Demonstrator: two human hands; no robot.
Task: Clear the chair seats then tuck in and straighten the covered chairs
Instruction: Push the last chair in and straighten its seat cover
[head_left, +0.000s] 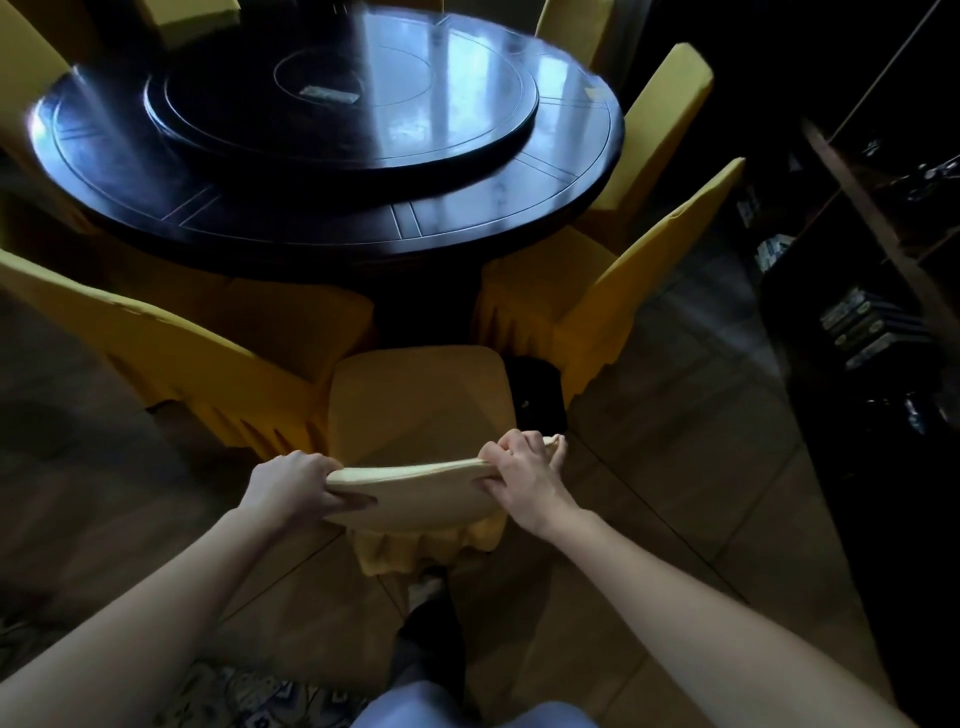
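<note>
1. Yellow cloth is bunched under both hands: the left hand (291, 480) has its fingers curled over the top rail of the chair back (415, 483) near its left end, with the thumb lying along the near face
2. The right hand (524, 467) grips the same rail at its right corner, fingers wrapped over the top edge; neither hand holds anything but the covered rail
3. The rail's long axis runs left to right between the two hands, and its right end sits a little farther forward than its left, so the chair looks slightly turned
4. Just beyond the rail, straight ahead of the hands, lies the covered seat (415, 395), with nothing showing on it; its front edge points toward the round bench (311, 228) but stops short of the rim
5. The pleated skirt (415, 545) of the cover hangs below the rail, toward the person's foot (428, 587)
6. The seat aims into the gap between the left covered chair (171, 343) and the right covered chair (623, 291); a dark object (535, 395) that I cannot identify stands on the floor just beside the seat's right edge
7. My judgement: the push runs directly away from the body, square to the rail, and the left hand would need to give slightly more to bring the back parallel to the bench edge
8. Farther off, a dark turntable (467, 119) sits on the bench
</note>
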